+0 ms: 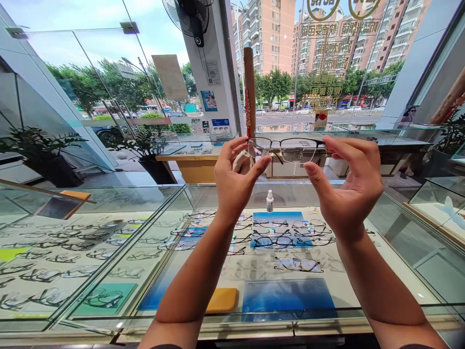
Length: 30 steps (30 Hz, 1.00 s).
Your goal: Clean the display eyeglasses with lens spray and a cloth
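Observation:
Raised above the glass counter, a pair of thin-rimmed eyeglasses [298, 142] is held up between both hands. My left hand [240, 177] pinches the left side of the frame, and a pale cloth [242, 163] is tucked in its fingers. At the right end, my right hand [350, 182] grips the frame near the hinge with its fingertips, the thumb below the right lens. One dark temple arm hangs between the lenses.
Rows of eyeglasses [274, 241] lie in the glass display case [232, 271]. A small white bottle [269, 201] stands behind them. An orange case [222, 300] and a blue sheet [286, 298] are nearer. Potted plants [145, 160] and a farther counter [196, 169] stand beyond.

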{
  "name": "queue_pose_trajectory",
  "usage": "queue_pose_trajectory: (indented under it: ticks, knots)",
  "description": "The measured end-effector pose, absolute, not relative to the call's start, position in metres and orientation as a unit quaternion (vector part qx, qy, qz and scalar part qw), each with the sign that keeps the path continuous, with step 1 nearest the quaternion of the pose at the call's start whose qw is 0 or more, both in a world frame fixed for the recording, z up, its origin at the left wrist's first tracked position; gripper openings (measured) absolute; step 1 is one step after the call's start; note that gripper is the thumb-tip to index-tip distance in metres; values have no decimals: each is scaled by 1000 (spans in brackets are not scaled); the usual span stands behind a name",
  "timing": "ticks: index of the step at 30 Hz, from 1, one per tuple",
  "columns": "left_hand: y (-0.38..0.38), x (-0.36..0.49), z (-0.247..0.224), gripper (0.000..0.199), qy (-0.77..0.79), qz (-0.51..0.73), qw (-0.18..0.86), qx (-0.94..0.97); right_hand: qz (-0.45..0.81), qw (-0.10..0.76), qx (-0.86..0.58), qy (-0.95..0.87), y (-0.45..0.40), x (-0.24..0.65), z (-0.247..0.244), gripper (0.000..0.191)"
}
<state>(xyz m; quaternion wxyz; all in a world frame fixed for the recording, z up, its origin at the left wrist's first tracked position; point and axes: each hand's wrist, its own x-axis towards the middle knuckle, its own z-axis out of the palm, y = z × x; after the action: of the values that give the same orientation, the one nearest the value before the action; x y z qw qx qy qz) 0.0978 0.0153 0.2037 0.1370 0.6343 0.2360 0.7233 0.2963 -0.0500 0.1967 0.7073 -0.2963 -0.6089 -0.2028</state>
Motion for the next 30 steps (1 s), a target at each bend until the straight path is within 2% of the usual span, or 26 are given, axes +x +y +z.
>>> queue_pose_trajectory:
  ticks: [8, 13, 18, 22, 30]
  knots:
    - [24, 99, 198, 62, 200, 736, 160, 626, -191, 709, -279, -619, -52, 292, 195, 52]
    - [24, 102, 198, 61, 205, 768, 65, 603, -157, 717, -305, -606, -49, 292, 195, 47]
    - [19, 102, 194, 71, 224, 784, -34, 578, -31, 745, -293, -599, -37, 296, 196, 33]
    - [19, 100, 189, 71, 225, 774, -97, 585, 83, 762, -277, -579, -31, 299, 199, 25]
    - [22, 104, 186, 70, 230, 761, -129, 593, 192, 783, -246, -538, -30, 303, 200, 12]
